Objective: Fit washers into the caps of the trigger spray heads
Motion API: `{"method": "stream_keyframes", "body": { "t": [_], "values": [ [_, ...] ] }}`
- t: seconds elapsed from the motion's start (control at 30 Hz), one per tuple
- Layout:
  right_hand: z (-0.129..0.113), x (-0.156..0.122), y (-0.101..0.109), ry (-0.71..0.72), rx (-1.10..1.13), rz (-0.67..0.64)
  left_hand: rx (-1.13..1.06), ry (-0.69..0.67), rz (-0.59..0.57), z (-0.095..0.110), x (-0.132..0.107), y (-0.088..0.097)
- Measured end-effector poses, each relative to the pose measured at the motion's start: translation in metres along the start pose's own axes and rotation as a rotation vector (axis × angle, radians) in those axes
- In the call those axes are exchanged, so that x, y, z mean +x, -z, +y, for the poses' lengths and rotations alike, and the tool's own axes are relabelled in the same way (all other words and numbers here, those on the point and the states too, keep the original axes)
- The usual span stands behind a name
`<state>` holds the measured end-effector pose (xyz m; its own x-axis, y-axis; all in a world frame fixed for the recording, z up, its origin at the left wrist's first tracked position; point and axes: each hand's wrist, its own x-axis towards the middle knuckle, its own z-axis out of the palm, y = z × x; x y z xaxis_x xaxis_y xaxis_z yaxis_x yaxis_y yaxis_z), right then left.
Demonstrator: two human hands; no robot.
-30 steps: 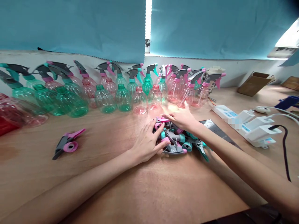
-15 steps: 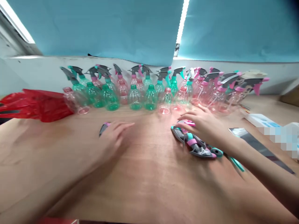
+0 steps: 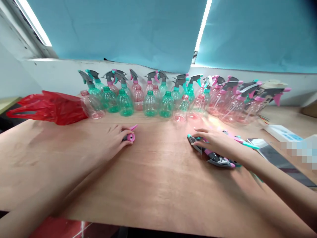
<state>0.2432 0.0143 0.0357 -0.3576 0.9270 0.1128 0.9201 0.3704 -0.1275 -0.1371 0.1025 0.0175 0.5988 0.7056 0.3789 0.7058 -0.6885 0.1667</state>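
Observation:
My left hand (image 3: 112,140) is closed round a grey trigger spray head (image 3: 128,137) with a pink collar, its open end facing right. It is just above the table top. On the right, my right hand (image 3: 213,140) reaches over a small pile of grey spray heads (image 3: 220,160) with pink and teal parts. Its fingers and thumb bend round a grey spray head with a teal tip (image 3: 193,142) at the pile's left edge. The hand and forearm hide part of the pile.
Along the back stand several clear pink and green bottles (image 3: 150,104), some topped with spray heads and some uncapped. A red plastic bag (image 3: 56,107) lies at the left. A dark phone-like slab (image 3: 282,160) and a white device (image 3: 284,133) lie at the right of the table (image 3: 158,185).
My left hand has taken hold of the spray head that lay beside it and turned its collar rightward. My right hand's fingers have lowered onto the pile. The view has shifted slightly.

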Motion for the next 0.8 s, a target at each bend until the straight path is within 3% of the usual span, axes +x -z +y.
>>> {"method": "stream_keyframes", "body": {
  "t": [0.23,0.3,0.37,0.43,0.6,0.8],
  "values": [
    [-0.010,-0.012,0.031,-0.018,0.096,0.033,-0.136,-0.130,0.114,0.092,0.015,-0.009],
    [-0.019,-0.015,0.048,0.004,0.133,0.067,-0.290,-0.245,0.189,0.115,0.026,-0.016],
    [-0.028,-0.018,0.065,0.016,0.208,0.117,-0.409,-0.294,0.218,0.135,0.038,-0.024],
    [-0.035,-0.019,0.080,0.034,0.231,0.088,-0.521,-0.317,0.222,0.151,0.050,-0.032],
    [-0.033,-0.013,0.092,0.126,0.139,-0.024,-0.774,-0.292,0.250,0.170,0.068,-0.053],
    [-0.024,0.000,0.082,0.124,0.190,-0.143,-0.786,-0.293,0.352,0.166,0.068,-0.069]
  ]
}}
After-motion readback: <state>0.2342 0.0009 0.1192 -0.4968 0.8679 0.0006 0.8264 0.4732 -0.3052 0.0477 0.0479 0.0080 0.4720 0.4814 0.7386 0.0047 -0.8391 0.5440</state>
